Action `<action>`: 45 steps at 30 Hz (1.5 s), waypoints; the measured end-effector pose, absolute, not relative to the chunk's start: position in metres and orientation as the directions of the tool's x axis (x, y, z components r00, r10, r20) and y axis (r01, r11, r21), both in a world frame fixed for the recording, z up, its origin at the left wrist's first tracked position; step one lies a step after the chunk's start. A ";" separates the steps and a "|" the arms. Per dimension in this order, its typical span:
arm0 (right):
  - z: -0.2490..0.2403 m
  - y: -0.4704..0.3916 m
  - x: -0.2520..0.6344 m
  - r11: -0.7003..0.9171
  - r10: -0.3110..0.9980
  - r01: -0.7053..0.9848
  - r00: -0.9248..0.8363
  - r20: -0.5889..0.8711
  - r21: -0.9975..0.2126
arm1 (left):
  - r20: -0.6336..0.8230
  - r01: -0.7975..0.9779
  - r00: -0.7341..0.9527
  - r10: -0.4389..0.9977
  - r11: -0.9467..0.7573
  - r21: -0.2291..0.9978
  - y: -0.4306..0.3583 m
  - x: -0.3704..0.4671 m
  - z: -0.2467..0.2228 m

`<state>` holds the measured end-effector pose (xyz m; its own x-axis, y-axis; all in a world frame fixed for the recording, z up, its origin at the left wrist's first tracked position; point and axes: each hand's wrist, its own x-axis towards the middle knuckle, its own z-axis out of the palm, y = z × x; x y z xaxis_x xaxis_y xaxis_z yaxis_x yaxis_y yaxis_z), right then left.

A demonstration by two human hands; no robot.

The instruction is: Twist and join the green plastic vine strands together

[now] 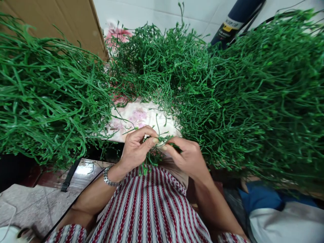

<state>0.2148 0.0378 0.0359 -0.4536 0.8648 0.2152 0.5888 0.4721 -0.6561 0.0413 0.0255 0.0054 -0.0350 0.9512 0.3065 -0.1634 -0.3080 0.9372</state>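
While your left hand point(136, 145) and right hand point(187, 153) each pinch a small green sprig point(165, 137) between thumb and forefinger, just in front of you, green stems crowd you: a left heap point(50, 98) at 9 o'clock, a back heap point(162, 57) at 12, and a right heap point(253, 108) at 3, running into the back one. A flowered cloth point(138, 116) shows between them, at 11 o'clock from your fingertips. Cardboard point(68, 20) stands at 10 to 11 o'clock, and a dark blue bottle point(243, 13) tilts at 1 o'clock, its lower end hidden by stems. Your fingers cover part of the sprig. The picture's edge cuts off both side heaps and, at 8 o'clock, a white object point(7, 233) you can hardly make out. On the bottle's label point(231, 24) you can read "CUP"; smaller print is too blurred.
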 end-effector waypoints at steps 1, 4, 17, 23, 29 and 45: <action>0.042 0.037 0.221 0.487 0.867 0.592 -0.417 0.273 -0.642 | 0.290 -0.151 -0.027 0.957 -0.290 0.945 0.025 0.040 0.006; 0.061 0.037 0.231 0.560 0.818 0.586 -0.277 0.504 -0.586 | 0.271 -0.119 0.021 0.962 -0.267 0.956 0.025 0.040 0.008; 0.031 0.054 0.205 0.804 0.594 0.451 -0.611 0.522 -0.387 | 0.328 -0.056 -0.018 0.945 -0.328 0.943 0.022 0.044 0.005; 0.033 0.055 0.211 0.820 0.572 0.412 -0.621 0.536 -0.398 | 0.363 0.169 0.108 0.925 -0.377 0.911 0.022 0.040 0.014; 0.035 0.051 0.214 0.787 0.611 0.361 -0.577 0.543 -0.501 | 0.331 0.272 0.236 0.914 -0.389 0.880 0.024 0.037 0.018; 0.042 0.057 0.221 0.845 0.532 0.526 -0.813 0.237 -0.094 | 0.391 0.348 0.371 0.842 -0.516 0.782 0.024 0.031 0.015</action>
